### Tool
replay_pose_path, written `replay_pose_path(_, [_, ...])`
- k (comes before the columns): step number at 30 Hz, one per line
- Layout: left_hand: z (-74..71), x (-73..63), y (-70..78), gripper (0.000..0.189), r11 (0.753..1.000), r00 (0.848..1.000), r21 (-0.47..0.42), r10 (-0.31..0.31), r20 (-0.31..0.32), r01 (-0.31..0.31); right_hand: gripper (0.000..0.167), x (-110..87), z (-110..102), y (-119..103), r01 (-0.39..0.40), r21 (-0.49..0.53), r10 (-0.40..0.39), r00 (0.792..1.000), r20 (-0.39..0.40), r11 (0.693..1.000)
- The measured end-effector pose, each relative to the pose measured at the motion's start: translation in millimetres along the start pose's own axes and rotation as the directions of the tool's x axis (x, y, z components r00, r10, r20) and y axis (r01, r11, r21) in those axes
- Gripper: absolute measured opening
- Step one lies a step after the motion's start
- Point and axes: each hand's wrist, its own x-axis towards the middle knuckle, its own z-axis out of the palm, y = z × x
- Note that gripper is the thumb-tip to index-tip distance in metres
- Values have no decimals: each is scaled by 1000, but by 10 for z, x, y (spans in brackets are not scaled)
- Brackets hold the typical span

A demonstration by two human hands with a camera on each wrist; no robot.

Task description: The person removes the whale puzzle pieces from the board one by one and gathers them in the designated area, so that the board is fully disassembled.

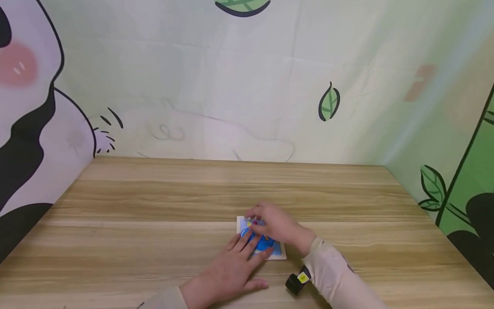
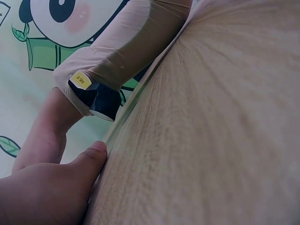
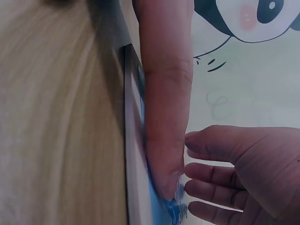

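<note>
A small square picture board point(image 1: 282, 255) with a pale border and a blue picture lies flat on the wooden table. My left hand point(image 1: 231, 268) rests over its lower left part, fingers spread straight across the picture. From the right, my right hand point(image 1: 278, 223) reaches over the board's top, thumb and fingers bent down around a small red and yellow detail, with a gap between thumb and forefinger. In the right wrist view, a finger point(image 3: 166, 103) of the left hand lies along the board's blue face, and the right hand's fingertips point(image 3: 194, 187) come down just behind it.
The wooden table point(image 1: 154, 240) stretches out around the board, up to a cloth backdrop point(image 1: 193, 86) printed with leaves and a panda. A black wrist device point(image 1: 295, 284) with a yellow label sticks out under the right sleeve point(image 1: 328, 266), close over the table.
</note>
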Motion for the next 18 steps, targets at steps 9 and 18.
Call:
replay_pose_path(9, [15, -14, 3, 67, 999, 999, 45, -1, -41, 3, 22, 83, -14, -108, -89, -56, 91, 995, 49, 994])
replay_pose_path(18, [-1, -18, 4, 66, 999, 998, 41, 6, -60, -4, 24, 143, -9, -134, -107, -102, 113, 992, 60, 989])
